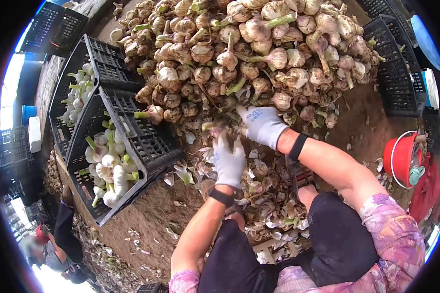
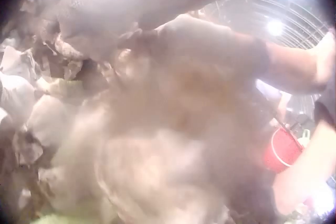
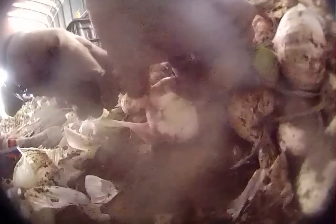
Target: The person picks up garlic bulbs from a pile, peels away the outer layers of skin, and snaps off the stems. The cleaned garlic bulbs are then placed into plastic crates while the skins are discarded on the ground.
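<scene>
My left hand (image 1: 228, 162), in a pale work glove, holds a garlic bulb (image 1: 217, 131) at its fingertips; the bulb is blurred, with a purplish tint and a short stem. Close beside it on the right, my gloved right hand (image 1: 262, 126) reaches to the near edge of a large heap of soil-stained garlic (image 1: 200, 53). In the right wrist view a pale bulb (image 3: 176, 116) shows under the blurred right hand (image 3: 178, 29); I cannot tell whether the fingers grip it. Haze covers most of the left wrist view.
Black crates at the left hold clean white garlic (image 1: 110, 158); the nearer crate (image 1: 151, 141) tilts toward me. Loose skins (image 1: 278, 215) litter the ground between my feet. A red bucket (image 1: 401, 161) stands at the right, below another black crate (image 1: 396, 68). A person (image 1: 58, 249) is at lower left.
</scene>
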### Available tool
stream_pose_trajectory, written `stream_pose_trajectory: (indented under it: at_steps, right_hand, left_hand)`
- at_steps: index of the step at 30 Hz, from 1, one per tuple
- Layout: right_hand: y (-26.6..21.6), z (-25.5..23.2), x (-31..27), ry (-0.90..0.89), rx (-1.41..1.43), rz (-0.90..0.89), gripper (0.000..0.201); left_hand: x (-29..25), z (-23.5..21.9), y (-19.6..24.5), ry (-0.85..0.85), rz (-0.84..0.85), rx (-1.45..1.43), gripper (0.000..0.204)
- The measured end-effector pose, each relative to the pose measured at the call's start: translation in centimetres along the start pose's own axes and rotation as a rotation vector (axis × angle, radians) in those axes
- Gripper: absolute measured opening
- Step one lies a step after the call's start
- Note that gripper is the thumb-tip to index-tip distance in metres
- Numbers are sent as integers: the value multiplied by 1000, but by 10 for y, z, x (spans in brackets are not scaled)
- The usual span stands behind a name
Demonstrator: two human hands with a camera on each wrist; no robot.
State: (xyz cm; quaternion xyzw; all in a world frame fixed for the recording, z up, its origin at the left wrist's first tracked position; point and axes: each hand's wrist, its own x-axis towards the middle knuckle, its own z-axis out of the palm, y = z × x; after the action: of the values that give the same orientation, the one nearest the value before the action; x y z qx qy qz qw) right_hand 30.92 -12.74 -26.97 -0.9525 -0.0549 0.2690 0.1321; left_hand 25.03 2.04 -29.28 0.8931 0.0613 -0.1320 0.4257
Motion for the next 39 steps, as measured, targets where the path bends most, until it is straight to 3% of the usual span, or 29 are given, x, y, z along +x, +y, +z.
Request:
stream_pose_trajectory:
  at_steps: [2,4,5,7,9,11,12,13,15,16,17,19,20,21,23,25,27,29,32,35,38,39]
  right_hand:
    - [-2,-7,5,-106,-155,-84,51]
    - [-5,-1,-1,-21,-263,-91,50]
    - [-4,3,-5,32,-326,-87,50]
    - [-3,27,-8,28,-285,-111,50]
    - [3,39,-18,63,-22,-120,51]
    - [3,43,-25,-154,351,58,57]
    - [8,53,-35,-165,588,103,65]
    - [9,56,-47,-132,851,67,67]
    - [-3,61,-72,-202,1701,24,65]
    - [-6,57,-78,-87,1437,31,60]
    - [-9,61,-76,-111,1375,21,60]
    - [-15,56,-72,-135,1467,-109,61]
    - [-16,53,-68,-83,1419,-172,58]
    - [-20,28,-68,-14,1119,-194,50]
    - [-31,19,-63,-16,1153,-227,45]
    - [-51,-17,-78,-48,1182,-205,42]
    - [-56,-26,-79,-106,1287,-226,39]
    - [-55,-20,-73,-198,1476,-283,35]
    - [-43,-27,-72,-336,1527,-297,31]
    - [-35,-30,-70,-433,1536,-289,27]
    - [-30,-39,-71,-502,1492,-261,24]
    - [-32,-36,-71,-468,1525,-292,24]
  left_hand:
    - [-16,5,-6,-46,-60,-18,49]
    - [-25,11,-14,-103,-87,-97,55]
    - [-26,31,-44,-128,-97,-277,63]
    - [-29,38,-47,-178,-162,-447,70]
    - [-30,41,-49,-141,-95,-419,76]
    - [-34,30,-45,-237,-87,-410,79]
    - [-38,24,-43,-349,-133,-565,80]
    - [-44,8,-25,-407,-159,-601,82]
    - [-57,6,-23,-319,-178,-865,82]
    - [-61,-5,-8,-296,-187,-813,77]
    - [-60,-3,-22,-307,-160,-732,61]
    - [-65,-24,2,-264,-158,-750,44]
    - [-64,-34,9,-217,-46,-673,35]
    - [-64,-37,-6,-200,-55,-472,66]
    - [-65,-61,23,-12,229,-131,68]
    - [-63,-71,28,64,308,-49,70]
    - [-66,-82,45,60,233,-156,69]
    - [-65,-86,42,38,249,-108,70]
    - [-66,-82,36,43,264,-136,74]
    - [-64,-78,27,-20,246,-357,78]
    - [-67,-85,41,-97,52,-753,82]
    - [-68,-89,46,-142,5,-757,85]
